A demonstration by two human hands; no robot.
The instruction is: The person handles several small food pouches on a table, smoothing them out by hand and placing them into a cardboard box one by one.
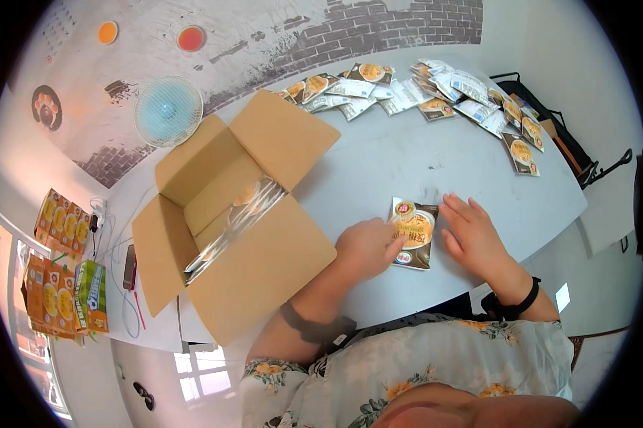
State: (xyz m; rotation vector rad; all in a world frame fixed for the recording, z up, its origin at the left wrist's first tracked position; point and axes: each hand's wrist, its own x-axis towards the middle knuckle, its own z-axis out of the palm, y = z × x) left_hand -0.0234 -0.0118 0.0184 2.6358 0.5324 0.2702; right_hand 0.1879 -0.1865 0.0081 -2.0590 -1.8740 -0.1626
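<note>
Left hand [368, 246], half-curled, over left side of packet [419, 241] on table [357, 182]; grip unclear. Right hand [475, 237] open, empty, just beside. One-sided push could skid packet; left forearm [313, 294] could bump carton flap [264, 271]. Far pile [471, 87] may slump if nudged.

The open brown rectangular box [268, 264] is matt cardboard. Inside it, flat silvery packets [237, 227] look like glossy plastic film; to its right, the brown-and-yellow rectangular packet [418, 235] looks similarly shiny. Beneath the box, the pale curved table [478, 167] is smooth.
</note>
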